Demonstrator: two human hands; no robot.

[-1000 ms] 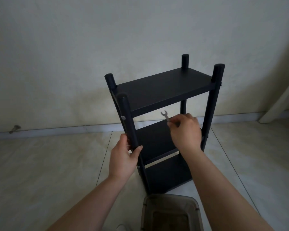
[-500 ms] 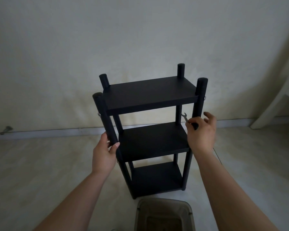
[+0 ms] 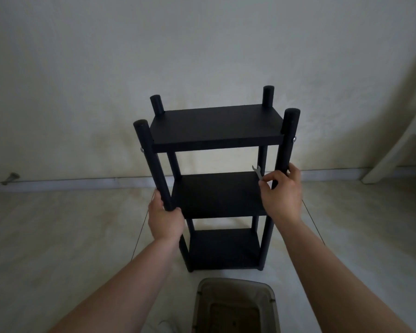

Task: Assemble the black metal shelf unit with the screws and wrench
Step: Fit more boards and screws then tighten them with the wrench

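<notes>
A black three-tier shelf unit [image 3: 216, 127] stands upright on the tiled floor, facing me squarely. My left hand [image 3: 165, 219] grips its front left post at middle-shelf height. My right hand [image 3: 281, 193] wraps the front right post and pinches a small silver wrench [image 3: 258, 171], whose open jaw points up beside the post. Silver screw heads show on the front right post [image 3: 293, 139] and the front left post [image 3: 141, 150] just under the top shelf.
A translucent brownish plastic container [image 3: 235, 306] sits on the floor directly in front of me, below the shelf. A pale wall and baseboard lie behind. White furniture [image 3: 399, 140] leans in at the right edge. A small dark object [image 3: 10, 177] sits by the baseboard, far left.
The shelf unit has been turned from an angled position to face me squarely. My right hand moved with the wrench from the shelf's middle to the front right post.
</notes>
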